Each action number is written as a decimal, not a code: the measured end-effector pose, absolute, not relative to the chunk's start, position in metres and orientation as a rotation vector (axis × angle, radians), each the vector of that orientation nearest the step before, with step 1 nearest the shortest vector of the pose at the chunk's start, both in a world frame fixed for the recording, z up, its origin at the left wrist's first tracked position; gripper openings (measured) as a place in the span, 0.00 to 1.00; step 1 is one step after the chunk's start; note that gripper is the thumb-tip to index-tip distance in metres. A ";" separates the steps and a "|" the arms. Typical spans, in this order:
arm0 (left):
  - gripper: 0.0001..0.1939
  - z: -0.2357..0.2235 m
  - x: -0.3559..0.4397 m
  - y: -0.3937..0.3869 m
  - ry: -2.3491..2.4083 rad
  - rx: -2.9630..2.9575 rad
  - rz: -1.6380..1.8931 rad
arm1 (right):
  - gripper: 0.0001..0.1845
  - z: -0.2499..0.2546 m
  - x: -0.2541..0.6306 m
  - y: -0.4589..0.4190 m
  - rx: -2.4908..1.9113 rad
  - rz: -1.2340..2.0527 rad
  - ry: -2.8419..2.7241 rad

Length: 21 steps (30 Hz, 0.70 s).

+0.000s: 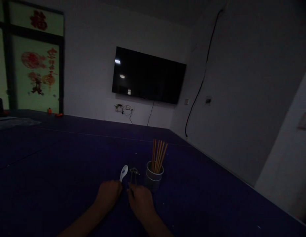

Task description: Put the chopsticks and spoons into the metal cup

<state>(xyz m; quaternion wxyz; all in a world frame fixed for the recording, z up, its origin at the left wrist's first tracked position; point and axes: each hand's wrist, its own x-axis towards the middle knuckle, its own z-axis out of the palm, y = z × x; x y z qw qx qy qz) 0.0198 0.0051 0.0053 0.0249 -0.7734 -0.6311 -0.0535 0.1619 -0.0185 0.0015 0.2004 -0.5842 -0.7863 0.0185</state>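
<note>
In the dim head view, my left hand (109, 195) lies curled on the dark blue surface (56, 164), its fingers at the handle end of a white spoon (123, 172). My right hand (140, 199) is beside it, fingers closed at the handles of a small metal tool (134, 173) that lies next to the spoon. Just right of the tool stands a grey cup (153, 179) holding several wooden chopsticks (158, 155) upright. Whether either hand truly grips its item is hard to make out in the dark.
The blue surface stretches far ahead to a white wall with a black television (148, 75) and a socket (123, 107). A window with red paper decorations (36, 65) is at the left. A white wall (254, 98) runs along the right.
</note>
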 end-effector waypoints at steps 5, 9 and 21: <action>0.21 0.011 0.020 0.000 -1.884 -2.363 -0.404 | 0.26 0.002 0.162 -0.018 -1.488 0.018 -2.173; 0.23 0.007 0.024 -0.007 -1.677 -2.358 -0.632 | 0.30 0.000 0.163 -0.017 -1.346 -0.088 -2.190; 0.24 -0.011 0.018 -0.017 -1.031 -2.496 -0.942 | 0.17 -0.001 0.178 -0.014 -0.718 -0.493 -1.932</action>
